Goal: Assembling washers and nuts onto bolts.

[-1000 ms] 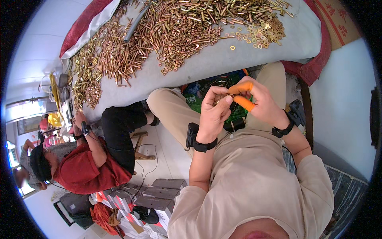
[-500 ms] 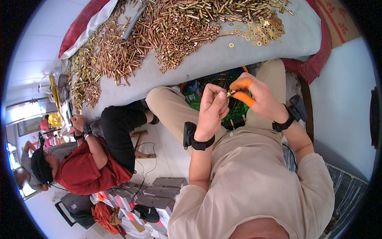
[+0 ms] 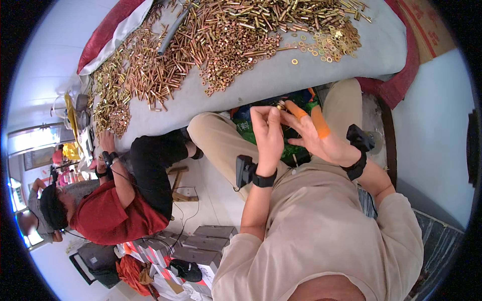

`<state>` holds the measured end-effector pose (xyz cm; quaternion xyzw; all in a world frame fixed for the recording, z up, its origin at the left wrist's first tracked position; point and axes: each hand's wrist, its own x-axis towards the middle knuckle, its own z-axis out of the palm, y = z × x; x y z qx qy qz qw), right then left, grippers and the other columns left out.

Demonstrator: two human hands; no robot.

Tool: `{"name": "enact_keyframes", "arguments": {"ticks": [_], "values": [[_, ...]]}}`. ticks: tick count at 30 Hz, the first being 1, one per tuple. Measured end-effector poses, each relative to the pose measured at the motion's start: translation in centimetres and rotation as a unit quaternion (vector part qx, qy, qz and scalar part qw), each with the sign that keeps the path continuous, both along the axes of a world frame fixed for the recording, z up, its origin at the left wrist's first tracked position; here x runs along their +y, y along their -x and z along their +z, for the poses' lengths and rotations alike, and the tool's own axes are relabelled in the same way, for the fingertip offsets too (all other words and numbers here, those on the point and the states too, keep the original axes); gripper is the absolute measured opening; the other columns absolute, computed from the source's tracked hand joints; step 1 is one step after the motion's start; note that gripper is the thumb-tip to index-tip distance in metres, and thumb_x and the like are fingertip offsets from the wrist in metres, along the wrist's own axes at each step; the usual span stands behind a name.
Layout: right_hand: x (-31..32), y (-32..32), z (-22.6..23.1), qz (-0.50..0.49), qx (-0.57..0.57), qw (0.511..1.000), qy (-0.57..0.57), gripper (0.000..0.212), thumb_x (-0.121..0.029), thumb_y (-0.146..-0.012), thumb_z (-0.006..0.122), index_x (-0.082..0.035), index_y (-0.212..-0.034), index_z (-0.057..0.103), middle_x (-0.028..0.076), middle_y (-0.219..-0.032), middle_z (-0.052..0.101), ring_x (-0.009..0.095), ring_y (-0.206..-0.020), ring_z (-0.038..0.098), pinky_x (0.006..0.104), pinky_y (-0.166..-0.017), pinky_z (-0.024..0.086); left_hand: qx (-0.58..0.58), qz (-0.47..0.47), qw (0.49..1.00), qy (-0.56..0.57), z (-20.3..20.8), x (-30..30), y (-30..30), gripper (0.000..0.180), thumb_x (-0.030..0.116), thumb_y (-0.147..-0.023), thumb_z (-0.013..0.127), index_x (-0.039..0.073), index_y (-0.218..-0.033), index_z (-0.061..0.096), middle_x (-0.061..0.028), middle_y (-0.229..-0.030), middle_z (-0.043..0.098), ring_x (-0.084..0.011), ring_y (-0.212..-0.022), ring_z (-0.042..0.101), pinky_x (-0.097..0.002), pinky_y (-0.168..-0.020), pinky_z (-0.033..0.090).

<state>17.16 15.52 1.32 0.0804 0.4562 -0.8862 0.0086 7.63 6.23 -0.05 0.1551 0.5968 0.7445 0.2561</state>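
My left hand (image 3: 267, 131) is closed, its thumb and forefinger pinching a small brass-coloured bolt (image 3: 280, 106) at the fingertips; most of the bolt is covered by the fingers. Against the bolt's far side rests the forefinger of my right hand (image 3: 321, 138). Two fingers of that hand wear orange sleeves, and its fingers are stretched out and apart. Both hands are above my lap, over a green and dark printed bag (image 3: 244, 128) between my knees. Past them, nuts (image 3: 221, 75), flat washers (image 3: 329, 45) and threaded bolts (image 3: 155, 80) lie heaped on the grey-covered table (image 3: 271, 80).
A grey tube (image 3: 173, 34) lies across the heap. To the left a co-worker in a red shirt (image 3: 108, 208) sits with hands at the table's edge. Grey boxes (image 3: 208, 241) are stacked on the floor near a wooden stool (image 3: 183, 185). A cardboard box (image 3: 429, 27) stands far right.
My right fingers have opened from a pinch and stretched out along the bolt. Both hands have shifted slightly away from me. The co-worker's hand has moved onto the table edge.
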Motion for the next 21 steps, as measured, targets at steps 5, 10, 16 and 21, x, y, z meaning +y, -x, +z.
{"name": "enact_keyframes", "arguments": {"ticks": [5, 10, 16, 21], "values": [[-1.1, -0.9, 0.9, 0.018, -0.02, 1.0, 0.013, 0.068, -0.056, -0.091, 0.024, -0.019, -0.142, 0.0, 0.001, -0.147, 0.009, 0.017, -0.134, 0.011, 0.0437, -0.104, 0.016, 0.076, 0.012, 0.995, 0.056, -1.6, -0.9, 0.6, 0.014, 0.017, -0.092, 0.047, 0.005, -0.087, 0.041, 0.0027, -0.069, 0.044, -0.0022, -0.055, 0.035, -0.017, -0.047, 0.031], [0.0, -0.6, 0.8, 0.044, -0.001, 0.991, -0.127, 0.062, -0.048, -0.094, 0.021, -0.014, -0.142, 0.002, 0.005, -0.148, 0.005, 0.018, -0.135, 0.007, 0.0391, -0.106, 0.011, 0.128, -0.021, 0.991, 0.027, -0.4, -0.4, -0.5, 0.014, 0.018, -0.092, 0.049, 0.006, -0.087, 0.041, 0.0023, -0.07, 0.045, -0.0027, -0.056, 0.037, -0.0175, -0.048, 0.032], [1.0, 0.9, 2.2, -0.192, 0.084, 0.841, -0.499, 0.029, -0.003, -0.08, 0.055, 0.0, -0.109, 0.05, 0.015, -0.105, 0.051, 0.029, -0.102, 0.048, 0.0337, -0.089, 0.038, -0.212, -0.148, 0.963, -0.076, 0.8, -2.5, 2.2, 0.015, 0.018, -0.092, 0.048, 0.012, -0.081, 0.04, 0.0061, -0.059, 0.033, -0.0015, -0.047, 0.027, -0.0165, -0.039, 0.022], [1.6, 2.0, -0.4, -0.146, 0.119, 0.757, -0.625, 0.017, -0.007, -0.081, 0.056, 0.002, -0.093, 0.051, 0.016, -0.092, 0.053, 0.033, -0.083, 0.052, 0.0381, -0.073, 0.042, -0.249, -0.204, 0.943, -0.082, 0.8, -2.4, 2.4, 0.016, 0.018, -0.091, 0.048, 0.011, -0.081, 0.038, 0.0057, -0.057, 0.029, -0.0022, -0.045, 0.024, -0.0168, -0.038, 0.02]]}}
